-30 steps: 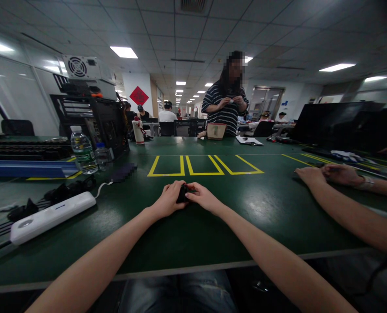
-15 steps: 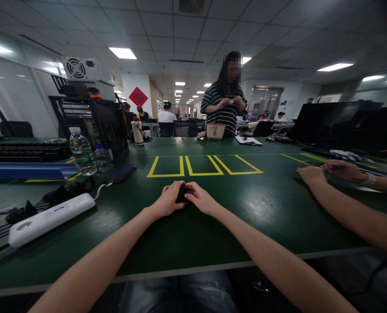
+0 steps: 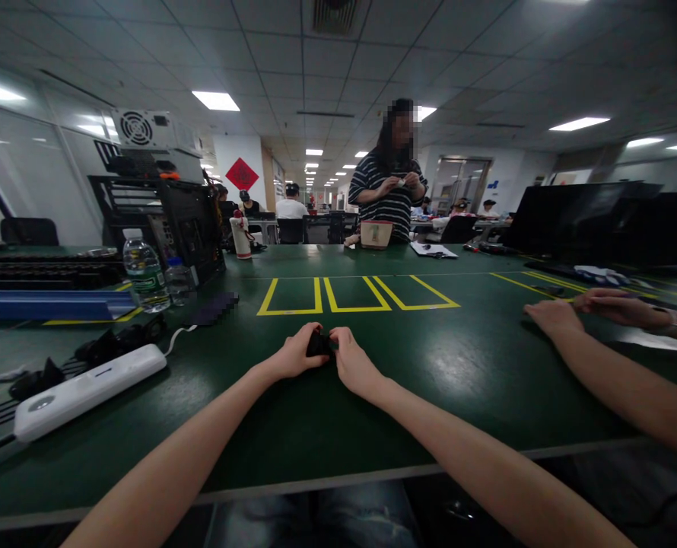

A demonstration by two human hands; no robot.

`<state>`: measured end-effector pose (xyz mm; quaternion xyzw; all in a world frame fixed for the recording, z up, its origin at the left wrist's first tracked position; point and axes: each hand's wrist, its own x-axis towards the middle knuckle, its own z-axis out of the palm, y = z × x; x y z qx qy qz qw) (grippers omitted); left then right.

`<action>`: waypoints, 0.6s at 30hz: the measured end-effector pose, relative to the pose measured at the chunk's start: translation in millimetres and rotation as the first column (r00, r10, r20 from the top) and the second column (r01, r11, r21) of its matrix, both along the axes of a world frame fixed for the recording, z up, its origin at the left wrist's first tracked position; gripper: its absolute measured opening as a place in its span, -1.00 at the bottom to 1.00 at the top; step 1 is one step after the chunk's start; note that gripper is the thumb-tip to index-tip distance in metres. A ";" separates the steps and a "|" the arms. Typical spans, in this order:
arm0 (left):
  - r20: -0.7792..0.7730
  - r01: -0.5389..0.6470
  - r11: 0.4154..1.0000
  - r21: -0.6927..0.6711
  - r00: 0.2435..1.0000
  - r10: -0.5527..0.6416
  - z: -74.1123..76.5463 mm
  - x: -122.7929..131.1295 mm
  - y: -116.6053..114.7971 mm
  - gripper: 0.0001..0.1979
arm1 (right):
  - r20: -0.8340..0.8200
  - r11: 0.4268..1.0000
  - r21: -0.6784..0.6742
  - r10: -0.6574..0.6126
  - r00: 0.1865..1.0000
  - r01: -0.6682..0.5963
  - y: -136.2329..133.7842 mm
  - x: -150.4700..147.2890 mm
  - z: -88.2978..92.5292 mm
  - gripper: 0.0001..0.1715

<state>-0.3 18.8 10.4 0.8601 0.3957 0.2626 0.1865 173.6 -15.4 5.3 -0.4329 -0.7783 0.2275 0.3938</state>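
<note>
A small black object (image 3: 318,345) is held low over the green table (image 3: 293,434), in front of the yellow tape outlines (image 3: 358,309). My left hand (image 3: 297,352) grips it from the left, thumb and fingers wrapped round its side. On the right side, my right hand (image 3: 353,360) has its thumb and fingertips pinched at the object's edge; any small part between them is too tiny to make out.
At left lie a white power strip (image 3: 90,390), black cables and two bottles (image 3: 144,274) beside an open computer case (image 3: 187,221). A neighbour's hands (image 3: 555,316) rest at the right. Across the table a person (image 3: 389,183) stands behind a small bin (image 3: 376,234).
My right hand has shifted slightly; its fingers are now more upright at the object's right edge. My left hand still grips the object. The neighbour's hands have moved a little.
</note>
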 end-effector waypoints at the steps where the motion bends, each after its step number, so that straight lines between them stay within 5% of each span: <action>1: 0.001 -0.007 0.999 -0.049 1.000 0.007 -1.1 -1.3 2.5 -0.43 | -0.018 0.998 -0.029 -0.055 0.998 0.054 4.1 1.9 -1.1 -0.61; 4: 0.005 -0.010 0.992 -0.127 1.000 0.010 -3.4 -4.5 8.1 -0.40 | -0.036 0.976 -0.122 -0.184 0.982 0.178 16.8 9.5 -2.6 -0.62; 9: 0.028 -0.001 0.994 -0.112 1.000 0.004 -3.7 -1.4 10.3 -0.41 | 0.040 0.976 -0.161 -0.140 0.989 0.145 27.7 18.9 -2.2 -0.50; 18: -0.112 -0.264 0.955 -0.136 0.962 0.250 5.0 52.6 38.0 -0.33 | 0.267 0.901 -0.110 -0.381 0.885 0.421 58.5 57.4 1.8 -0.51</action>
